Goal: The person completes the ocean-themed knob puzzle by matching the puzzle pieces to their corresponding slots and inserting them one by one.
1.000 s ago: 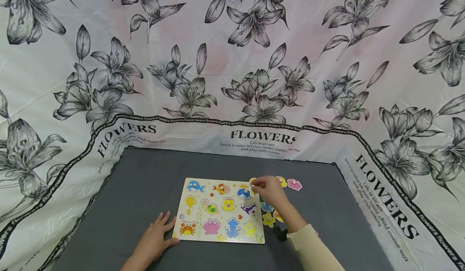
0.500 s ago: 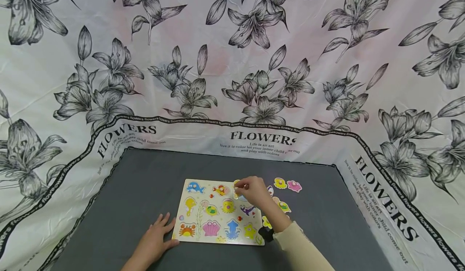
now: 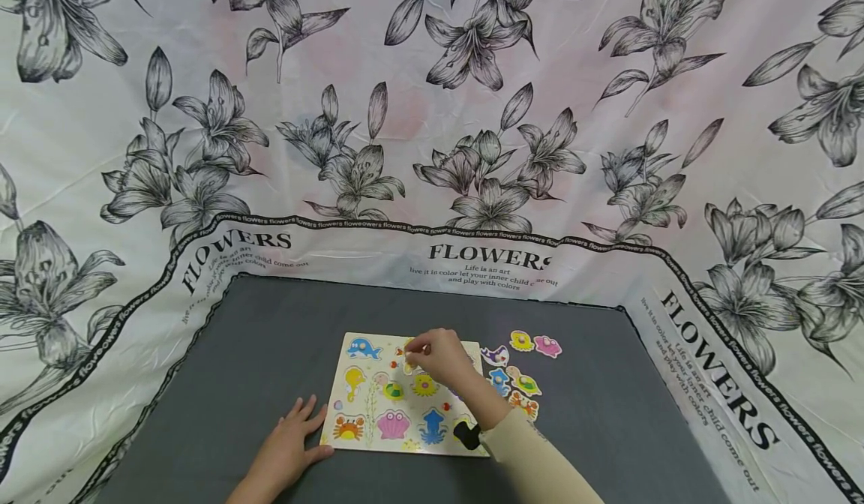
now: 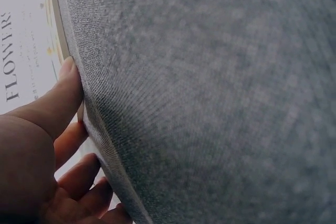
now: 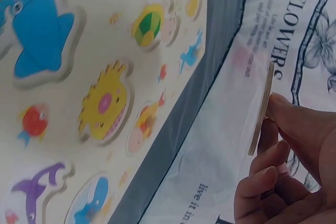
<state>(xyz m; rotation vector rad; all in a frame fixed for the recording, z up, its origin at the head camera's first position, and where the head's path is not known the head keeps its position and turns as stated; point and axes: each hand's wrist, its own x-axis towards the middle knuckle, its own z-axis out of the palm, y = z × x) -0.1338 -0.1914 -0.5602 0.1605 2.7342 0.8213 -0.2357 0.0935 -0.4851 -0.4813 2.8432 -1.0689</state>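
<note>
A flat wooden puzzle piece is pinched between the thumb and fingers of my right hand. It appears edge-on in the right wrist view, and its yellowish edge shows over the board in the head view; its picture is hidden. Below it lies the cream puzzle board with sea-animal shapes, among them a yellow seahorse shape and a pink shell shape. My left hand rests at the board's lower left corner, thumb touching its edge and fingers spread on the dark tabletop.
Loose puzzle pieces lie right of the board: a yellow one, a pink shell, a purple dolphin, a blue squid, a turtle and a crab. Flower-printed cloth rises behind the table.
My right hand has moved left over the board from its upper right corner, carrying the puzzle piece. The loose pieces beside the board are more exposed. My left hand stays in place.
</note>
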